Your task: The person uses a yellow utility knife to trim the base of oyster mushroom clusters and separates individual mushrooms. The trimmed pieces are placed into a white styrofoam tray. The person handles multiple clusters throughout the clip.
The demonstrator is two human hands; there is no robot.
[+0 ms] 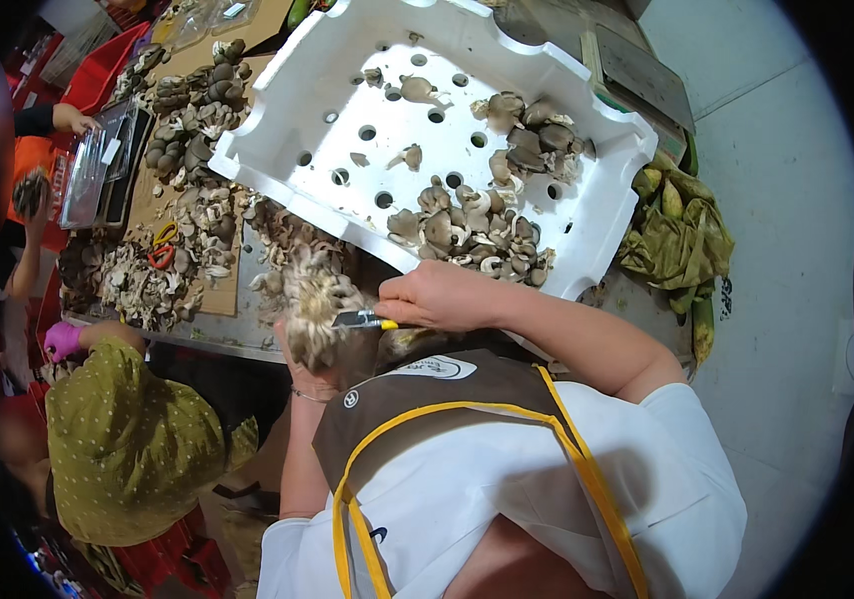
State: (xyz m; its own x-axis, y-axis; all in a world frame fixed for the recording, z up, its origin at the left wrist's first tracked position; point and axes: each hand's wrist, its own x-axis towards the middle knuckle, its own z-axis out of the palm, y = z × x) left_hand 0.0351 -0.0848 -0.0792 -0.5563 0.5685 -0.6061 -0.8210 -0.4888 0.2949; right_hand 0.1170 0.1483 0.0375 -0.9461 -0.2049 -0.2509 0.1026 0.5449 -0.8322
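Note:
In my left hand (312, 378) is a cluster of oyster mushrooms (314, 303), its pale stem side facing up. My right hand (434, 296) grips a utility knife (363, 320) with a dark blade and a yellow part. The blade's tip is at the right side of the cluster; whether it cuts into it I cannot tell. Just beyond my hands stands a white foam crate (307, 202) with round holes in its floor. Several oyster mushroom clumps (472, 228) lie along its near side, and more (535, 138) lie at its right.
Left of the crate, mushroom piles (206, 112) cover cardboard (223, 296), with red-and-yellow scissors (163, 247) among them. A co-worker in a dotted green top (135, 442) is close on my left; another person's hand (71, 120) is beyond. A bag of vegetables (677, 224) sits right of the crate.

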